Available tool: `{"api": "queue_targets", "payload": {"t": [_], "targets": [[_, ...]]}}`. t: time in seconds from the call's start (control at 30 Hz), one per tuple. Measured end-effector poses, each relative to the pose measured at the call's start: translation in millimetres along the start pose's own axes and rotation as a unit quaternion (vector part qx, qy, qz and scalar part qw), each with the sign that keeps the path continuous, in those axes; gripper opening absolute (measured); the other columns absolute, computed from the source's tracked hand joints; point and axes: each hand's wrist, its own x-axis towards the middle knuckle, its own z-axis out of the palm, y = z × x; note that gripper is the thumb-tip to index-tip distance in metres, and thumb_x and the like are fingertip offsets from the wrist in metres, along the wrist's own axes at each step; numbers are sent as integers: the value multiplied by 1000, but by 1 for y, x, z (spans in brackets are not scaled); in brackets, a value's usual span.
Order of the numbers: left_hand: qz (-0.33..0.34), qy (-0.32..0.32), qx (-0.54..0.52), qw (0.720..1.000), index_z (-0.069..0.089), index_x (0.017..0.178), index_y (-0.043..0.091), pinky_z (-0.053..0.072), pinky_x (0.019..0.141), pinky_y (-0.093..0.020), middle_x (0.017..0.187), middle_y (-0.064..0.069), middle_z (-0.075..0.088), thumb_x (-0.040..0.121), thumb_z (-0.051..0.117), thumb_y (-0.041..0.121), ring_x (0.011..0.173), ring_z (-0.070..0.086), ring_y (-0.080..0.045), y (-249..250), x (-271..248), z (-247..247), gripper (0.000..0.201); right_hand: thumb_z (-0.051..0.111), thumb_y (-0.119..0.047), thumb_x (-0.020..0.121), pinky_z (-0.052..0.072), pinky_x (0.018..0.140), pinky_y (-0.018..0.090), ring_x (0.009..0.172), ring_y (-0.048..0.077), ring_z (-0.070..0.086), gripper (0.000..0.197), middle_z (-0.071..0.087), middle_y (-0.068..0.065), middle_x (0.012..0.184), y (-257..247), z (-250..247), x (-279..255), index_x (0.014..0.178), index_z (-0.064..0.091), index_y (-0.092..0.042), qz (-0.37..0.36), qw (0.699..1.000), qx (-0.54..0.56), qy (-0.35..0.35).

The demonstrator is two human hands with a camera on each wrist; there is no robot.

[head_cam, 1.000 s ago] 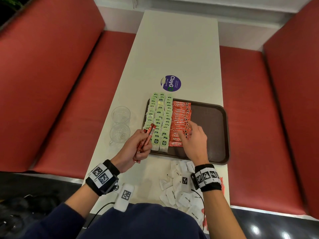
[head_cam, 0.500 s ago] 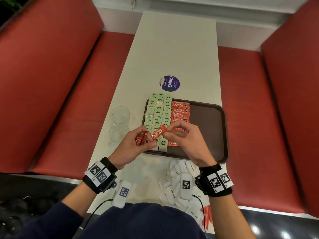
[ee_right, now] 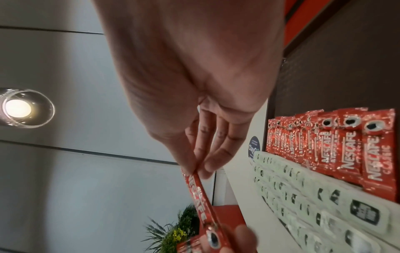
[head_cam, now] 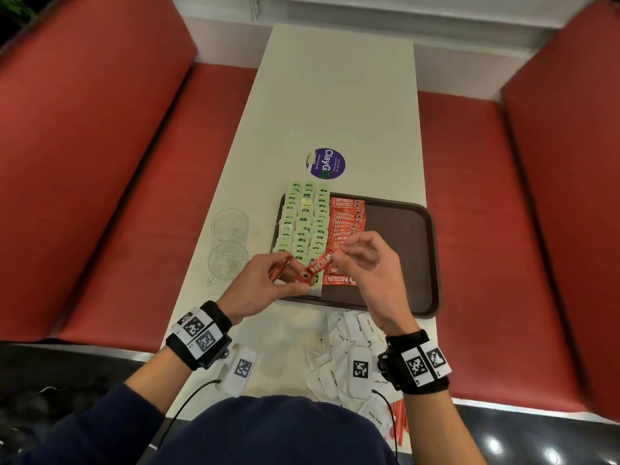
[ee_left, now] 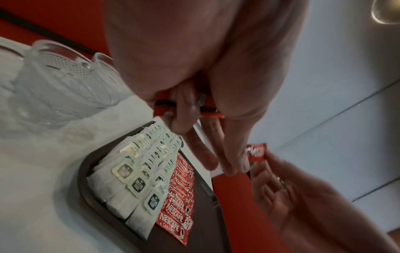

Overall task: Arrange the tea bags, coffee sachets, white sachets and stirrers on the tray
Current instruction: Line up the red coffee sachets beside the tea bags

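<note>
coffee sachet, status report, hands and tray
Left hand grips spare sachets; right hand pinches one coffee sachet above the tray. Coffee row beside tea bags. White sachets off tray. Nothing blocking.

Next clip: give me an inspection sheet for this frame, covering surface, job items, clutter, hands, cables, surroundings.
Surface: white table, brown tray at the near end.
Job's things: tea bags in rows on tray's left; coffee sachets in a column beside them; white sachets loose on the table; red stirrers at the near edge.
Clutter: two glass cups, round sticker.
Hands: left hand grips spare sachets; right hand pinches one sachet.
Cables: black lead near left wrist.
Surroundings: red benches.
</note>
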Motion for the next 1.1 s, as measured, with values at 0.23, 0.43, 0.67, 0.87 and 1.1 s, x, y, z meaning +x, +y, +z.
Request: {"api": "queue_targets", "payload": {"t": [0.23,0.43,0.67,0.87,1.1], "targets": [[35,62,-32,997,82,110,33,52,74,-20,104,2,79,86,90,38,78,64,-10,9,7,8,26,84,-18,97,63,95,40,99,11,77,12,82,-11,101,-11,3,9,106,83,-25,-76,982,-163,-66],[29,71,-97,992,80,98,5,60,87,-29,87,-12,80,91,86,23,84,77,-23,10,12,14,20,80,-21,101,67,86,41,92,13,80,18,81,-8,98,-11,13,8,117,79,-29,-82,977,-180,-82],[40,131,-159,978,76,105,3,61,93,-30,98,-14,82,93,84,14,97,80,-27,10,14,23,19,89,-40,91,62,80,28,93,5,74,35,75,-13,104,12,15,-3,112,65,-25,-136,940,-310,-45],[16,120,-197,973,73,108,-3,58,92,-22,100,-16,82,96,81,14,102,80,-27,12,19,30,22,83,-30,99,64,87,36,102,12,73,30,75,-4,119,31,2,-8,126,77,-18,-258,879,-401,28],[-32,119,-171,978,73,108,1,44,56,-13,101,-9,82,98,79,25,92,81,-23,9,17,29,26,80,-38,99,62,84,34,93,12,68,36,68,-3,124,49,-35,8,132,78,-23,-239,840,-486,27]]}}
